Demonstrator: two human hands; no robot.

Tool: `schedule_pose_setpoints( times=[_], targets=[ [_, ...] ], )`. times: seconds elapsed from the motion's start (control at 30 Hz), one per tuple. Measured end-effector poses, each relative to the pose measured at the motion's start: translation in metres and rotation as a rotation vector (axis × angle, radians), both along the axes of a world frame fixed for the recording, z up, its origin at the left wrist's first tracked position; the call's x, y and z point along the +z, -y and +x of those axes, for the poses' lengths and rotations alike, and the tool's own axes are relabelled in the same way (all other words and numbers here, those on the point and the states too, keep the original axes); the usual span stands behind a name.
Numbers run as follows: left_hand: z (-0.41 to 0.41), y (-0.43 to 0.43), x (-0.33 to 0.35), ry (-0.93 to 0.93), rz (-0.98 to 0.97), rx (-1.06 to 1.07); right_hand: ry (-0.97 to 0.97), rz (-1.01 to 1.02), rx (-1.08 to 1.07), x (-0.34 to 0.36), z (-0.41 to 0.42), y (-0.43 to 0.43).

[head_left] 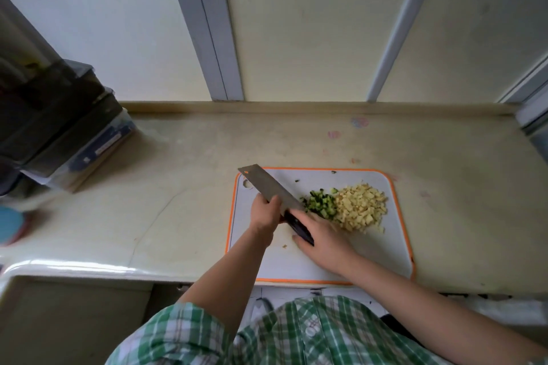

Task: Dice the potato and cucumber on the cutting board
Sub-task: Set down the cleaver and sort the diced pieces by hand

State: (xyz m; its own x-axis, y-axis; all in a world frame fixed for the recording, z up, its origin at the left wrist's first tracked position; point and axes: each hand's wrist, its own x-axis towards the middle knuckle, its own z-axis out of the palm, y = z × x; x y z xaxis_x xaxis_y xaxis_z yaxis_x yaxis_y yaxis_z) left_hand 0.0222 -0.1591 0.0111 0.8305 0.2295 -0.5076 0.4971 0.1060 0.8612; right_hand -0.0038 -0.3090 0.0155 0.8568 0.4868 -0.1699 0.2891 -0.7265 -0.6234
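**Cleaver held in both hands over board, two diced heaps beside it**

Rectangular steel cleaver (268, 185) with a dark handle is held over the left half of the pale grey plastic cutting board (382, 243) with an orange rim. The blade is tilted, with its tip aimed at the board's far left corner.

- Left hand (264, 212): curled onto the blade's near edge, close to the handle end, so the blade is pinched.
- Right hand (324, 238): closed on the dark handle, which is seen lying across its fingers. How far the fingers are wrapped cannot be told.
- The two hands are set close together along the cleaver.

Diced potato (361, 207), a heap of pale yellow cubes, is piled on the far right part of the board. Diced cucumber (321, 204), a smaller heap of dark green cubes, is packed against its left side, just beyond the right hand and next to the blade's heel. A few stray green bits are scattered near the board's far edge.

The board is laid on the beige tabletop (178, 187), at its near edge. A stack of dark lidded plastic containers (59, 121) is set at the far left, well apart from the board. A green-and-white plaid shirt (296, 335) is seen at the bottom.
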Motion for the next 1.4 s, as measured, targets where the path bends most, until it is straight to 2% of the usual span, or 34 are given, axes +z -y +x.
schedule_pose_setpoints(
  times=[0.1,0.2,0.33,0.47,0.6,0.73,0.87,0.97,1.07,1.17,1.27,1.4],
  targets=[
    [-0.008,-0.035,-0.004,0.045,0.027,0.121,-0.131,0.062,0.038,-0.007,0.003,-0.017],
    [-0.016,-0.085,-0.013,0.030,0.191,0.184,-0.088,0.021,0.060,-0.018,0.008,-0.040],
    [-0.027,-0.147,-0.018,-0.078,0.422,0.094,-0.073,-0.161,0.168,-0.037,0.013,-0.078],
    [-0.032,-0.180,-0.011,-0.187,0.516,-0.025,-0.101,-0.296,0.178,-0.045,0.012,-0.109],
    [-0.030,-0.203,-0.029,-0.226,0.605,-0.098,0.016,-0.411,0.124,-0.051,0.008,-0.121],
    [-0.028,-0.204,-0.045,-0.241,0.797,-0.172,0.045,-0.413,0.099,-0.049,0.007,-0.122],
    [-0.027,-0.195,-0.052,-0.357,1.034,-0.257,0.046,-0.394,0.093,-0.048,0.007,-0.120],
    [-0.023,-0.188,-0.053,-0.385,1.116,-0.251,-0.018,-0.285,0.085,-0.049,0.010,-0.116],
    [-0.011,-0.172,-0.049,-0.302,1.173,-0.213,-0.063,-0.073,0.012,-0.043,0.020,-0.101],
    [0.008,-0.144,-0.041,-0.080,1.196,-0.284,0.022,0.124,-0.142,-0.034,0.035,-0.070],
    [0.026,-0.107,-0.038,0.197,1.074,-0.386,0.116,0.147,-0.327,-0.029,0.059,-0.030],
    [0.045,-0.055,-0.037,0.304,0.890,-0.496,0.153,0.073,-0.490,-0.033,0.100,0.020]
  ],
)
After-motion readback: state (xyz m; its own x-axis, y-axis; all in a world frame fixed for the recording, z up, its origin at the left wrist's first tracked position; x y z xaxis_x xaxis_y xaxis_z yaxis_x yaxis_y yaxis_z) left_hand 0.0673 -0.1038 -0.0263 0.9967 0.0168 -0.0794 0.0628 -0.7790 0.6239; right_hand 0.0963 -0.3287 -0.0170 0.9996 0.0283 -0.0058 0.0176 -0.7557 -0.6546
